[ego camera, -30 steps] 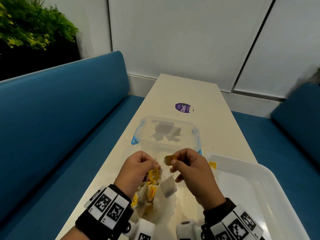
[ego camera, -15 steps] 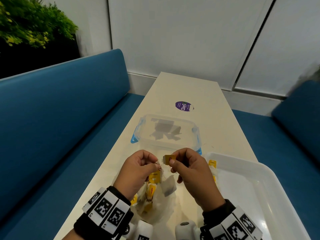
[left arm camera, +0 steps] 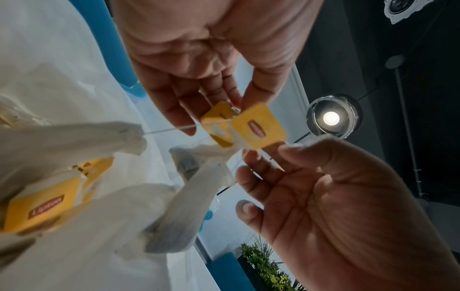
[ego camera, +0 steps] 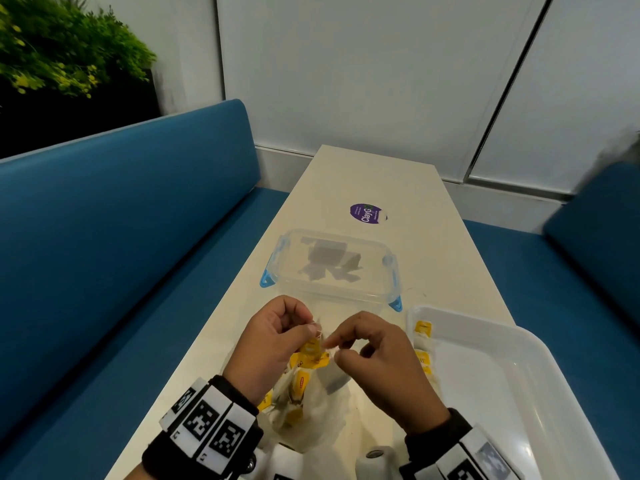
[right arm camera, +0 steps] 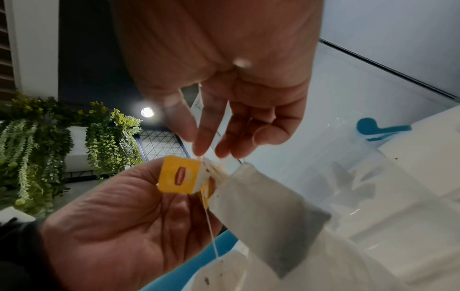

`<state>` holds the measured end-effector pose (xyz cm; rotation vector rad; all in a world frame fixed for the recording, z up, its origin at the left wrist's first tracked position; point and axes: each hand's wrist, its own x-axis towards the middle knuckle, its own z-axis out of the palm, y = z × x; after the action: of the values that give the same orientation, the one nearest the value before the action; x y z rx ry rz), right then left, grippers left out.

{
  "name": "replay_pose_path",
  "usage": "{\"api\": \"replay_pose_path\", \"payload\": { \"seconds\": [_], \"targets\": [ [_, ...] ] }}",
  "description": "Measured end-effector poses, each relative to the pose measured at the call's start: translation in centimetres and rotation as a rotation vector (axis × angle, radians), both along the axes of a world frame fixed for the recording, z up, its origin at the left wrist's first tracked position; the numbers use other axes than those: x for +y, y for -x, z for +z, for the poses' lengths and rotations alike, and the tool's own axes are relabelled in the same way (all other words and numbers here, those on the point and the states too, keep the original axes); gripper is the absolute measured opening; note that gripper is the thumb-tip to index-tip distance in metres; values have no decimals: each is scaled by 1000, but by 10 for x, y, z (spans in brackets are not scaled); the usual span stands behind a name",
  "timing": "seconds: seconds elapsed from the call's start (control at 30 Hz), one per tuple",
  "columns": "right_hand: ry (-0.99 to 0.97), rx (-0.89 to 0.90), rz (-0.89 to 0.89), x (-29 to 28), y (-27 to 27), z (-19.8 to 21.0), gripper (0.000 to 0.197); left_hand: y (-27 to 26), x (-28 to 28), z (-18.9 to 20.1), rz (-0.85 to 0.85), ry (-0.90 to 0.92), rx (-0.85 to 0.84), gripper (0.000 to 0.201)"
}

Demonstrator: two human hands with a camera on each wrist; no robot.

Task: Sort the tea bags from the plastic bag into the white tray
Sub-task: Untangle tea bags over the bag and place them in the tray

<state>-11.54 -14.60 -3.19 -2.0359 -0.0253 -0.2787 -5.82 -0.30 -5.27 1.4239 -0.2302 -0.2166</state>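
Hands untangling tea bag strings over the plastic bag (ego camera: 311, 420)

Left hand (ego camera: 273, 344) and right hand (ego camera: 377, 362) both pinch thin string, yellow tags (left arm camera: 259, 126) dangling between fingertips; one tea bag (right arm camera: 268, 198) hangs just below them, white tray (ego camera: 540, 344) beside right fingers.

**Paper, plastic and gloss on the table**

The tea bags (ego camera: 334, 381) show matt, fibrous white paper, their yellow tags (left arm camera: 259, 126) smooth card. The plastic bag (ego camera: 311, 420) is thin and crinkled, faintly shiny. The white tray (ego camera: 519, 344) gleams, glossy moulded plastic. Beyond sits the clear container (ego camera: 332, 268), see-through plastic on a smooth cream table (ego camera: 374, 174).
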Motion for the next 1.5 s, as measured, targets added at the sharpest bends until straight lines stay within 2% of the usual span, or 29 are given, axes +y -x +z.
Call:
{"api": "replay_pose_path", "payload": {
  "seconds": [0.1, 0.33, 0.47, 0.57, 0.7, 0.8, 0.9, 1.03, 1.27, 1.5],
  "targets": [
    [-8, -14, -66, 1, -5, 3, 16, 1, 1, -1, -32, -30, -37, 14],
    [149, 63, -4, 4, -9, 6, 2, -1, 6, -5, -55, -42, -77, 16],
    [308, 95, 3, 6, -11, 9, 11, -2, 7, -4, -58, -72, -100, 18],
    [330, 86, 19, 6, -11, 9, 21, -2, 6, -1, -115, -70, -37, 20],
    [344, 71, 45, 9, -9, 7, 10, -4, 7, -1, -200, -22, 164, 18],
    [336, 71, 49, 9, -10, 5, 13, -7, 9, -2, -175, -10, 231, 16],
    [301, 76, 38, 6, -12, 5, 17, -7, 11, -2, -126, -65, 181, 13],
    [300, 89, 38, 6, -13, 5, 21, -6, 11, 0, -149, -51, 156, 13],
    [260, 96, 9, 6, -14, 3, 20, -5, 15, -5, -198, -119, 97, 30],
    [226, 95, -7, 6, -14, 2, 21, -7, 13, -11, -124, -181, -58, 17]
  ]
}}
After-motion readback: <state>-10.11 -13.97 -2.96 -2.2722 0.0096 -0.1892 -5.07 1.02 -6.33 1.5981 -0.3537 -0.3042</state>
